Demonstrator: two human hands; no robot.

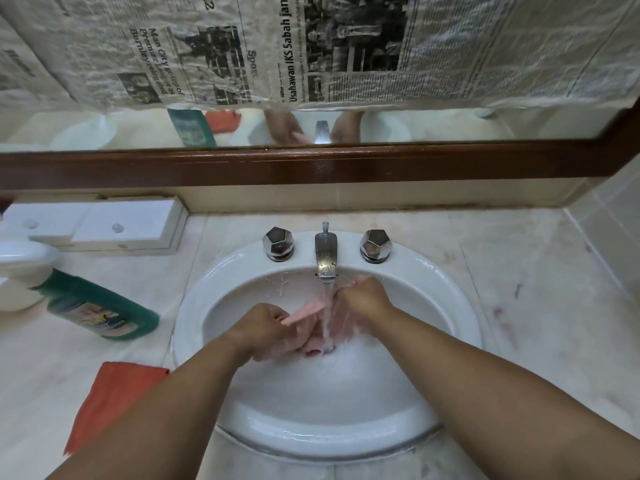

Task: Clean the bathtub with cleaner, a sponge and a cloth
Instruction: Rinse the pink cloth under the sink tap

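- Both hands are in the basin [433,271] under the running tap [325,254]. The left hand [266,327] has its fingers curled round the near end of a pink sponge [304,311]. The right hand [363,299] grips the far end just below the spout. It may be a thin cloth rather than a sponge; that is hard to tell.
- Risk 1: the stream hits the sponge and both hands, so a hard wring could throw water over the rim onto the counter [536,306].
- Risk 2: a slack wet end hangs at the drain, and a loosened grip could let it block the outlet.
- Risk 3: the cleaner [100,306] lies on its side left of the basin, so a leaky cap could seep toward the orange cloth [110,393].
- Risk 4: that cloth lies at the counter's front, close beside the left forearm, which could nudge it off.
- The bathtub is not in view.
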